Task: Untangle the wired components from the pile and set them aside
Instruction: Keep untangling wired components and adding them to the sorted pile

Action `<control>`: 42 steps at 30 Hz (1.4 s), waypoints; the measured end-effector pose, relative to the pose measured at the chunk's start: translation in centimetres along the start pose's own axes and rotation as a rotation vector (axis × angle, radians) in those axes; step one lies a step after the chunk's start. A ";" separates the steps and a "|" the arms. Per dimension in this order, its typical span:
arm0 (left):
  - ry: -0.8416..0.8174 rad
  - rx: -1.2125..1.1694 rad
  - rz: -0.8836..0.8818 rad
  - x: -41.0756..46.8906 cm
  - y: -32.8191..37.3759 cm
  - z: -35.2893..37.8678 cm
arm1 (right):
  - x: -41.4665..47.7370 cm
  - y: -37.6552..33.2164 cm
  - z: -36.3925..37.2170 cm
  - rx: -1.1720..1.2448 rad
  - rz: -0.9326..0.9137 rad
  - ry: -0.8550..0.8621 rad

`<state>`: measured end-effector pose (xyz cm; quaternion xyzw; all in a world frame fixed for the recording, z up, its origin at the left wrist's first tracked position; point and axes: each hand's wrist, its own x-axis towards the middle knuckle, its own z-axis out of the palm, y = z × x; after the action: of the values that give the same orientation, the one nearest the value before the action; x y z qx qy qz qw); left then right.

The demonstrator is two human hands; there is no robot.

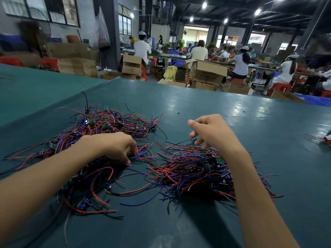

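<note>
A big tangled pile [100, 129] of red, purple and black wires with small green boards sprawls across the left of the dark green table [206, 108]. A second heap of wired components [193, 172] lies to the right of it. My left hand [116, 145] reaches down into the near edge of the tangled pile, its fingertips curled round a few wires. My right hand [209, 131] hovers over the far edge of the right heap, fingers loosely bent; nothing visible is held in it.
A small bundle of wires [322, 139] lies at the table's right edge. Two tiny dark bits [178, 113] sit on the tabletop beyond the piles. Behind the table, seated workers, cardboard boxes [207, 72] and red stools fill the workshop floor.
</note>
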<state>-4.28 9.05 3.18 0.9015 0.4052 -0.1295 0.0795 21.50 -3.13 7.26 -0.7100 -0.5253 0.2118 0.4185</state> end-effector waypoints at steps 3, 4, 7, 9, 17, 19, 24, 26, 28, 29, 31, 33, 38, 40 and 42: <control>0.084 0.064 0.045 0.3 0.2 0.5 | 0.0 0.0 0.0 0.000 0.006 -0.003; 0.119 0.082 0.054 0.4 0.4 0.7 | 0.0 0.0 0.0 0.000 0.005 -0.002; 0.198 0.081 0.056 0.3 0.6 0.5 | -0.1 -0.1 0.0 -0.007 0.002 -0.003; 0.277 -0.021 0.046 0.2 0.3 0.0 | -0.1 -0.1 0.0 -0.014 0.005 -0.004; 0.710 -0.363 0.059 -1.5 1.2 -4.7 | -0.3 -0.8 0.3 0.027 -0.003 -0.035; 0.732 -0.443 0.071 -1.9 1.4 -5.8 | -0.3 -0.9 0.4 0.038 -0.005 -0.045; 0.688 -0.407 0.015 -2.0 1.1 -6.6 | -0.5 -1.0 0.4 0.051 -0.005 -0.060; 0.696 -0.311 -0.101 -1.7 0.5 -5.7 | -0.6 -0.9 0.2 0.059 -0.007 -0.051; 0.704 -0.259 -0.189 -1.9 -0.1 -4.1 | -0.6 -0.8 0.0 0.066 -0.009 -0.043; 0.651 -0.213 -0.187 -2.2 -0.5 -3.4 | -0.6 -0.8 -0.1 0.066 -0.009 -0.042; 0.306 -0.114 -0.169 -2.8 -1.0 -1.9 | -0.6 -0.8 -0.3 0.069 -0.005 -0.042; -0.086 -0.047 -0.215 -3.4 -0.8 -0.6 | -0.6 -0.9 -0.2 0.060 -0.007 -0.050; 0.028 0.162 -0.178 -3.0 -0.7 0.5 | -0.7 -1.0 0.0 0.043 -0.016 -0.069; 0.102 0.133 -0.179 -2.9 -0.7 0.0 | -0.7 -1.0 -0.1 0.050 -0.011 -0.064; 0.190 0.112 -0.167 -3.0 -0.7 -0.7 | -0.6 -0.8 -0.3 0.053 -0.002 -0.056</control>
<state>-6.60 7.61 4.67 0.8760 0.4765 -0.0719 -0.0208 21.01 -3.70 8.03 -0.6919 -0.5318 0.2448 0.4227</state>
